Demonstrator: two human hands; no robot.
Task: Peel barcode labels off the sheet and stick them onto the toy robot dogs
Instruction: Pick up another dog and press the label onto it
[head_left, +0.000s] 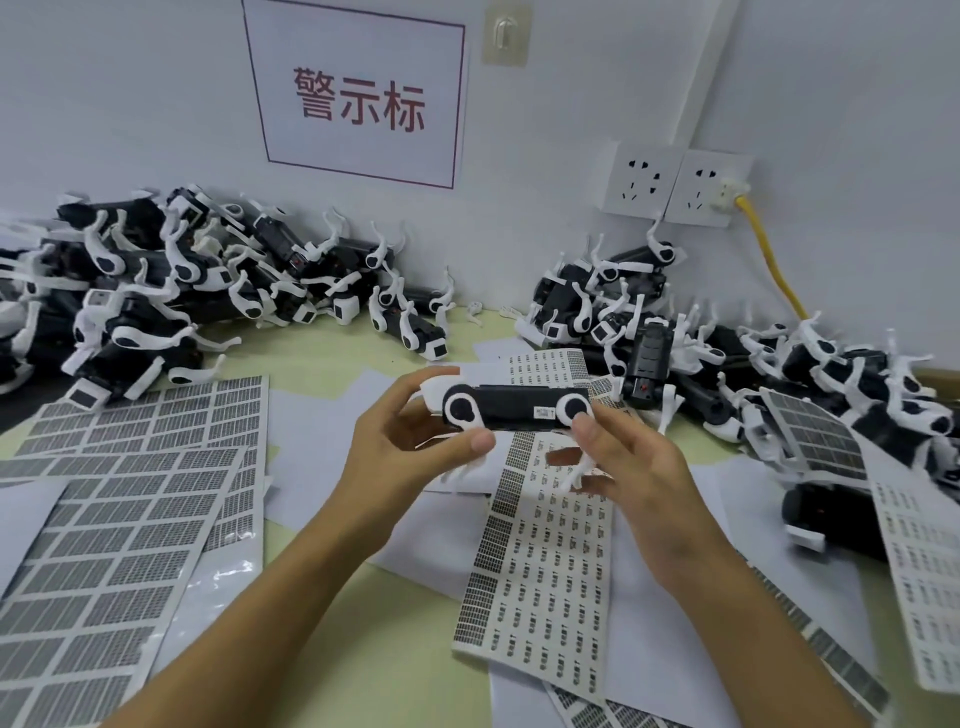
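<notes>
Pale green tabletop (415, 613) against a white wall carries everything, and at its centre a toy dog (514, 404) is held up off the surface, lying on its side with a small white label (544, 413) already on its black flank. The left hand (410, 441) grips the dog's head end with fingers curled round it; the right hand (628, 467) pinches the tail end, thumb pressed on the round white hip just beside the label.

Directly below, toward six o'clock, lies the label sheet (540, 582) in use, its left columns stripped and most small labels still in place. At eight o'clock spread used sheets (119, 519). At ten o'clock sits a big heap of dogs (182, 291); at two o'clock, a second pile (727, 353).

This dog looks finished and ready to be set aside. Which heap is labelled I cannot tell, so plenty seems left.
</notes>
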